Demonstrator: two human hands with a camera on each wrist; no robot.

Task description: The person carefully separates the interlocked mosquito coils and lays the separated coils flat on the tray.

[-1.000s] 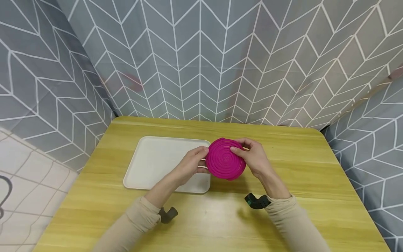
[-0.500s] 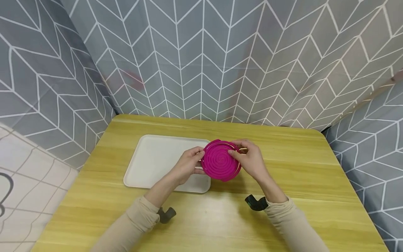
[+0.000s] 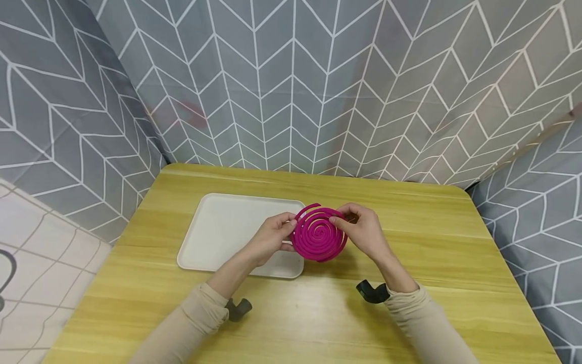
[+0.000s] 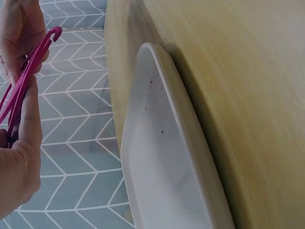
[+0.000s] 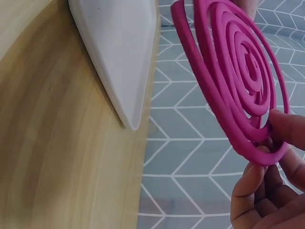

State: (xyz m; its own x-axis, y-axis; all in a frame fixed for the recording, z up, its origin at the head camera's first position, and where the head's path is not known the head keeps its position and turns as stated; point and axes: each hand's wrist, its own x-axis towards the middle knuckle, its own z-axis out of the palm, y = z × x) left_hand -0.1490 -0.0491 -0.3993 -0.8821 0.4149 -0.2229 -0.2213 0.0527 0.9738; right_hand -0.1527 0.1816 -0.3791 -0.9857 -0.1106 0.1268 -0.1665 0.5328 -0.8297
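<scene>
A magenta mosquito coil (image 3: pixel 319 236), its spiral arms partly spread apart with gaps between them, is held up above the table between both hands. My left hand (image 3: pixel 268 237) pinches its left edge, thumb on the front and fingers behind. At the upper right edge, the thumb of my right hand (image 3: pixel 366 232) presses on the face with the fingers behind. In the right wrist view, the layers of the coil (image 5: pixel 248 150) stand apart and one outer end juts free. Seen edge-on in the left wrist view, the coil (image 4: pixel 31 64) shows a hooked end at the top.
A shallow white tray (image 3: pixel 223 232) lies on the wooden table (image 3: pixel 432 242), left of and partly behind the left hand. Small dark specks dot its inside in the left wrist view. Patterned grey curtains (image 3: pixel 309 91) hang behind the table and at both sides.
The coil was a compact disc one second ago; its rings have loosened and spread, and an outer end now sticks out at the top. Both hands shifted slightly left with it.
</scene>
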